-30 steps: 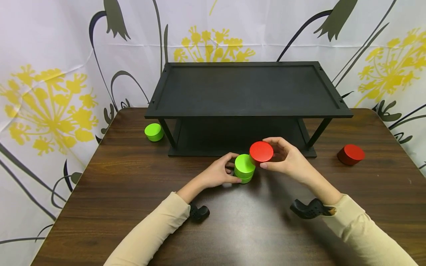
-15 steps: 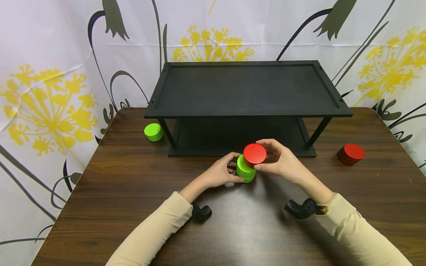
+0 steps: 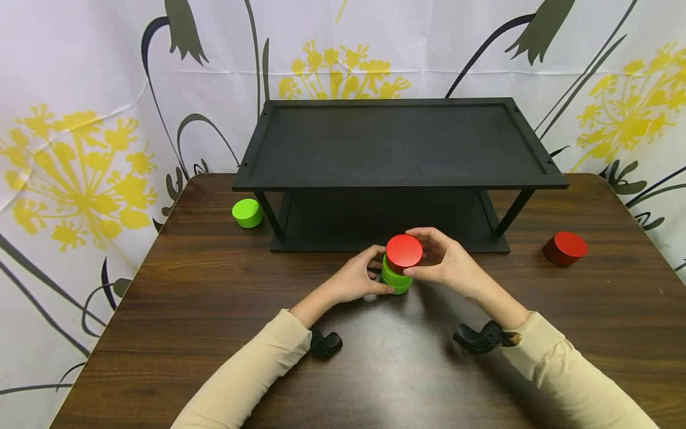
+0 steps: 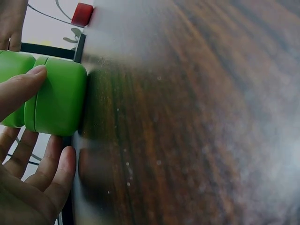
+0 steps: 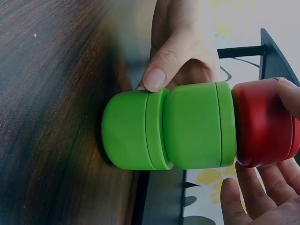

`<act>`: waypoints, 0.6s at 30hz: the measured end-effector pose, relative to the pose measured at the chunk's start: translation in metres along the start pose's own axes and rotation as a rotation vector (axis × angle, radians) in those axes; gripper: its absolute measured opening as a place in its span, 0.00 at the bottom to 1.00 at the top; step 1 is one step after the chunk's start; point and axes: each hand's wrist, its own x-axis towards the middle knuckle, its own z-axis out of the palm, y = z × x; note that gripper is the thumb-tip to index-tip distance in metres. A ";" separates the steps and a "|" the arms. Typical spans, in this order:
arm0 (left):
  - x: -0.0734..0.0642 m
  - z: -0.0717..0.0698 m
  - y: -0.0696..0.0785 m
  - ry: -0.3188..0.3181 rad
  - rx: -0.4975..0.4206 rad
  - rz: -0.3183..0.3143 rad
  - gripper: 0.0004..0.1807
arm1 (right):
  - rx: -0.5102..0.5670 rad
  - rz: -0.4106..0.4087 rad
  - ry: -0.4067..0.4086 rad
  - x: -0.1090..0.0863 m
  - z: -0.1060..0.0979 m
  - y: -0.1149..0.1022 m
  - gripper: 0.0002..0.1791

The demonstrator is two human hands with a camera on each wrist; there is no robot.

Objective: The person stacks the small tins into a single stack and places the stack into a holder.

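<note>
Two round green lidded tins stand stacked on the wooden table; the lower green tin (image 5: pixel 126 131) and upper green tin (image 5: pixel 194 126) show side-on in the right wrist view. My left hand (image 3: pixel 354 280) steadies the stack, its thumb against the lower tin's lid and its fingers round the far side. A red lidded tin (image 3: pixel 404 252) sits over the upper green one, bottom against or very close to its lid. My right hand (image 3: pixel 450 268) grips this red tin between thumb and fingers. From the head view, the red tin covers most of the upper green tin's top.
Behind the hands stands a black two-tier shelf (image 3: pixel 391 143), its lower board (image 3: pixel 343 245) near the stack. Another green tin (image 3: pixel 248 213) is left of the shelf, and another red tin (image 3: pixel 565 248) is to the right on the table (image 3: pixel 187 310).
My right hand has brought the red tin leftward and slightly down, from beside the green stack to over its top. My left hand has stayed at the stack, shifting only slightly.
</note>
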 end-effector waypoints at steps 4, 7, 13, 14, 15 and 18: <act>0.001 0.000 0.000 0.001 -0.002 -0.002 0.38 | 0.016 0.006 -0.005 0.000 0.001 0.000 0.36; 0.001 0.001 -0.001 0.002 0.000 0.004 0.38 | 0.022 0.006 -0.010 0.000 0.001 -0.001 0.35; 0.001 0.001 -0.001 -0.002 -0.010 0.014 0.37 | 0.012 -0.014 -0.013 0.000 0.001 0.000 0.34; 0.001 0.001 0.000 -0.003 -0.013 0.015 0.37 | 0.012 -0.015 -0.013 0.000 0.001 0.000 0.34; 0.001 0.001 0.000 -0.004 -0.015 0.014 0.37 | 0.012 -0.017 -0.014 0.000 0.001 0.001 0.34; 0.001 0.001 0.000 -0.002 -0.016 0.013 0.37 | 0.014 -0.017 -0.017 0.001 0.000 0.002 0.34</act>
